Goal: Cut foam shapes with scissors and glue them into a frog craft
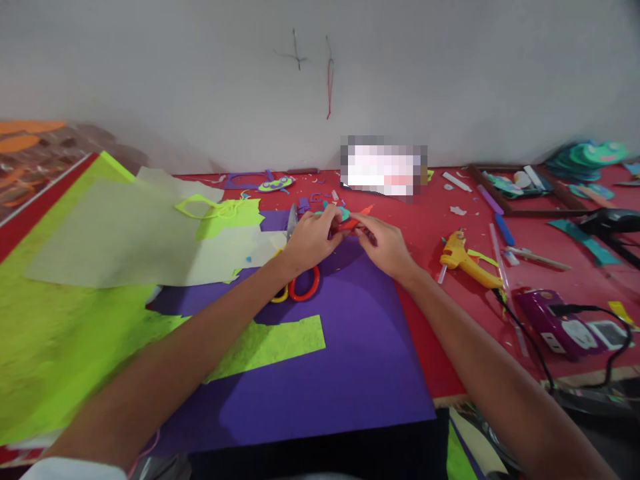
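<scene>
My left hand (315, 235) and my right hand (386, 245) meet over the far part of a purple craft sheet (370, 347). Both sets of fingers pinch a small orange-red craft piece (352, 223), whose exact shape is partly hidden by the fingers. Just beyond the left fingers lies a small teal cut-out (341, 212). Scissors (305, 297) with red and yellow handles rest on the sheet, partly under my left hand and wrist. A lime-green strip (285, 345) lies nearer to me.
Lime-green sheets (65, 320) and a pale sheet (120, 233) spread leftward. On the right stand a yellow glue gun (463, 259), a purple corded device (555, 323) and a brown frame (520, 207). Purple scraps (303, 205) lie toward the grey wall (200, 87).
</scene>
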{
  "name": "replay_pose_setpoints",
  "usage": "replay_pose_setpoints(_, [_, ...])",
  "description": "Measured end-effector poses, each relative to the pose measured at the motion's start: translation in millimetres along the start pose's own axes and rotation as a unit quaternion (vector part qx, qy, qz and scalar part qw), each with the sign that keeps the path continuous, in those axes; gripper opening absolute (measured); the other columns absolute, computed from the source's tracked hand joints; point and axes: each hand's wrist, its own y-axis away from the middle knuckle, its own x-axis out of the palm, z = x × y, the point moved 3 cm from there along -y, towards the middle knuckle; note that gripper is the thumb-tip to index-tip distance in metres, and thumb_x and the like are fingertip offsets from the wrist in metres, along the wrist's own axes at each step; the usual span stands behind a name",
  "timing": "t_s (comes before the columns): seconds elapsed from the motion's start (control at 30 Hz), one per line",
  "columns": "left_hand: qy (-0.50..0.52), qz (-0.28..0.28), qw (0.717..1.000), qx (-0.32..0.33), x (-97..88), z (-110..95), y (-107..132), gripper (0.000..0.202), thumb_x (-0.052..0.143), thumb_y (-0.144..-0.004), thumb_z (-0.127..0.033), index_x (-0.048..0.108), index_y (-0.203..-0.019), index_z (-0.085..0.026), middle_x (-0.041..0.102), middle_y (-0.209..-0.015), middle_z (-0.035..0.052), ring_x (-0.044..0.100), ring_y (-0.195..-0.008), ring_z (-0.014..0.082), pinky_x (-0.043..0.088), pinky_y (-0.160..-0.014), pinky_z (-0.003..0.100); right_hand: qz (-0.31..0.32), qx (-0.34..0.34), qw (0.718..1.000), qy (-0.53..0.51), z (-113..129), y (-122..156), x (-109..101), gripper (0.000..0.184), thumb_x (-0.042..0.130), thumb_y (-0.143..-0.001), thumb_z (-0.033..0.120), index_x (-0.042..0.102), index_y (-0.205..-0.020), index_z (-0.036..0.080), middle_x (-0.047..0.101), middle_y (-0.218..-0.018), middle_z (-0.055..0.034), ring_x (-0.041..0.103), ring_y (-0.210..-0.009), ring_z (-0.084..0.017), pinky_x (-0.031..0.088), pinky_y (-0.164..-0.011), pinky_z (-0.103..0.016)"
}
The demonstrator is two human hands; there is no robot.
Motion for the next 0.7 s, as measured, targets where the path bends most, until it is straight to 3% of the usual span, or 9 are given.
replay_pose_setpoints(0.2, [-0.036,0.011,0.999,-0.014,-6.5,-4,-8,0.019,0.054,-0.092,-0.018,0.051,-0.111,-0.020,0.072,-0.085,0.0023,0.068,-0.083,0.0221,0.046,-0.086,0.036,0.007,-0.014,1.000,0.013,11,0,-5,0.050,0.049,-0.099,0.020,0.054,-0.148,0.027,0.074,-0.125,-0.0082,0.070,-0.108,-0.026,0.058,-0.091,-0.042])
replay_pose_setpoints(0.33, [-0.093,0.009,0.995,-0.046,-35.9,-1,-20,0.019,0.054,-0.094,-0.022,0.054,-0.113,-0.019,0.071,-0.083,0.0034,0.066,-0.075,0.0205,0.046,-0.079,0.033,0.004,-0.069,0.997,0.041,22,0,-10,0.050,0.047,-0.104,0.027,0.047,-0.153,0.031,0.064,-0.143,-0.0066,0.060,-0.129,-0.028,0.049,-0.109,-0.049])
replay_pose_setpoints(0.47, [-0.193,0.036,0.977,-0.085,-71.5,26,-22,0.019,0.062,-0.090,-0.022,0.056,-0.108,-0.018,0.063,-0.074,0.0046,0.064,-0.077,0.0249,0.048,-0.081,0.039,0.055,-0.142,0.984,0.089,31,-1,-8,0.047,0.048,-0.105,0.036,0.051,-0.151,0.032,0.044,-0.162,-0.0037,0.041,-0.148,-0.028,0.034,-0.122,-0.052])
replay_pose_setpoints(0.57, [-0.215,0.103,0.963,-0.127,-86.6,56,-16,0.013,0.066,-0.089,-0.027,0.055,-0.090,-0.019,0.053,-0.065,0.0015,0.061,-0.076,0.0239,0.048,-0.084,0.043,0.085,-0.187,0.972,0.117,38,0,-4,0.043,0.050,-0.104,0.039,0.058,-0.146,0.030,0.042,-0.163,-0.0034,0.034,-0.152,-0.028,0.032,-0.124,-0.052])
replay_pose_setpoints(0.7, [-0.239,0.168,0.944,-0.155,-97.0,70,-7,0.039,0.073,-0.084,-0.032,0.043,-0.062,-0.019,0.041,-0.052,-0.0009,0.056,-0.068,0.0211,0.048,-0.076,0.040,0.107,-0.234,0.958,0.122,49,3,0,0.040,0.053,-0.103,0.036,0.063,-0.141,0.026,0.049,-0.159,-0.0063,0.036,-0.151,-0.028,0.033,-0.124,-0.052])
